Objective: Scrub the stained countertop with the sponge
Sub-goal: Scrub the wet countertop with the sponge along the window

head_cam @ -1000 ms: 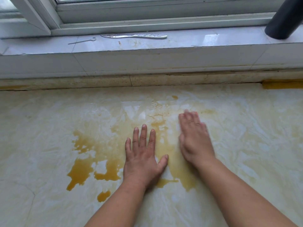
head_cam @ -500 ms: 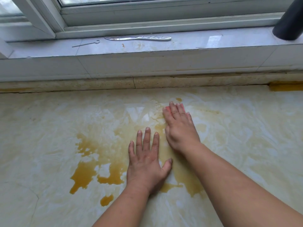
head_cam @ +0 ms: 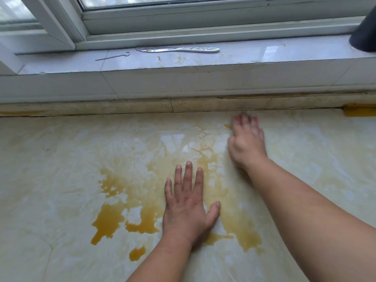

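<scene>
Right hand (head_cam: 247,142) far up surface (head_cam: 61,159) — fingers bent, sponge hidden, can't tell grip. Big stain (head_cam: 126,210) at 7 o'clock, nearer left hand (head_cam: 188,206) — flat, released.

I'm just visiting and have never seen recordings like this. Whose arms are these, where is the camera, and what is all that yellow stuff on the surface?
There is no machine here: these are a person's two bare arms, filmed by a wide-angle camera worn on their head, looking forward and down. That is why the arms enter from the bottom of the picture.

The left hand lies flat, fingers straight, on the pale countertop, steadying the person. The right hand reaches further back, near the wall edge, and looks blurred. Its fingers curl over something, with a hint of pink at the fingertips; that may be the sponge, but it is too hidden to say.

The yellow-brown patches are a wet stain spread across the counter. Behind it, on the window sill, lie a flat silver utensil and a thin wire hook.
</scene>
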Demonstrator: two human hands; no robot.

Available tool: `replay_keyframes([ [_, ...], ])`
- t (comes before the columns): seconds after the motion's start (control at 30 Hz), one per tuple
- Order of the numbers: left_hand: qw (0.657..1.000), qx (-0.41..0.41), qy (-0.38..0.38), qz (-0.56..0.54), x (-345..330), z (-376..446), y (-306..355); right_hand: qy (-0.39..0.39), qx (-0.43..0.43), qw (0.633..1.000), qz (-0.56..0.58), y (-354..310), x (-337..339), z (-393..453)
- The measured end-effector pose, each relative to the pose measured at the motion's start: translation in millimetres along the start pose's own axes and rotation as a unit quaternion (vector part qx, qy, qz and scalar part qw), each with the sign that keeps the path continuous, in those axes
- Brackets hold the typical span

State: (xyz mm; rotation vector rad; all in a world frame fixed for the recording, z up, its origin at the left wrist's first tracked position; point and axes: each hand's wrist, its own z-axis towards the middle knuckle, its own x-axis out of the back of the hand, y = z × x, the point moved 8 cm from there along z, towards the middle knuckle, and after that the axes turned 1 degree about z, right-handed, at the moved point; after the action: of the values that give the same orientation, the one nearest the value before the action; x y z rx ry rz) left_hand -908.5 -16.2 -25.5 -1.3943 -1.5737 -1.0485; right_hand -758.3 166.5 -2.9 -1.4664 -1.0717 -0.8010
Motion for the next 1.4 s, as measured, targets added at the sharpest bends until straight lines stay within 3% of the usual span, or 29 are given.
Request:
replay_keyframes([
  [0.17, 1.0, -0.002, 0.016, -0.001, -0.7, 1.8, 0.1, -0.06, 0.15, 0.987, -0.011, -69.1, -29.2, -30.3],
  [0.33, 0.998, -0.003, 0.054, -0.022, -3.3, 1.4, -2.2, -0.105, 0.241, 0.965, -0.03, -61.3, -35.8, -79.9],
  [0.4, 0.999, -0.003, 0.041, -0.013, -3.0, 1.5, -1.6, -0.098, 0.221, 0.969, -0.041, -36.4, -27.5, -79.3],
  [0.57, 1.0, 0.001, 0.003, 0.0, 4.7, -2.2, 0.7, 0.017, 0.012, 1.0, -0.005, 62.3, 16.8, -61.7],
  [0.67, 1.0, 0.002, 0.005, 0.002, 3.6, -2.7, 0.3, 0.043, -0.05, 0.998, 0.005, 67.0, 18.8, -58.9],
  [0.73, 1.0, -0.001, 0.03, -0.005, 5.0, -2.2, 0.6, 0.033, -0.042, 0.999, 0.011, 40.3, 8.8, -51.1],
  [0.9, 0.997, -0.004, 0.07, -0.028, -2.1, -0.4, -1.1, -0.045, 0.114, 0.992, 0.028, -56.3, -26.8, -35.2],
  [1.0, 0.995, -0.008, 0.099, -0.019, -5.4, 0.8, -2.3, -0.042, 0.146, 0.987, 0.06, -58.9, -24.5, -25.1],
  [1.07, 0.994, -0.008, 0.113, -0.005, -5.2, 1.4, -2.7, -0.014, 0.123, 0.991, 0.044, -30.3, -14.1, -15.0],
  [1.2, 0.991, -0.01, 0.13, 0.01, -5.8, 1.6, -2.6, 0.066, -0.026, 0.997, 0.022, 35.7, 14.8, -3.1],
  [1.3, 0.991, -0.008, 0.136, 0.008, -5.7, 0.6, -1.8, 0.066, -0.09, 0.993, 0.029, 26.1, 11.7, -0.2],
  [1.4, 0.99, -0.008, 0.138, 0.008, -5.3, 1.6, -1.7, 0.019, -0.042, 0.998, 0.047, -22.9, -6.9, 9.3],
])
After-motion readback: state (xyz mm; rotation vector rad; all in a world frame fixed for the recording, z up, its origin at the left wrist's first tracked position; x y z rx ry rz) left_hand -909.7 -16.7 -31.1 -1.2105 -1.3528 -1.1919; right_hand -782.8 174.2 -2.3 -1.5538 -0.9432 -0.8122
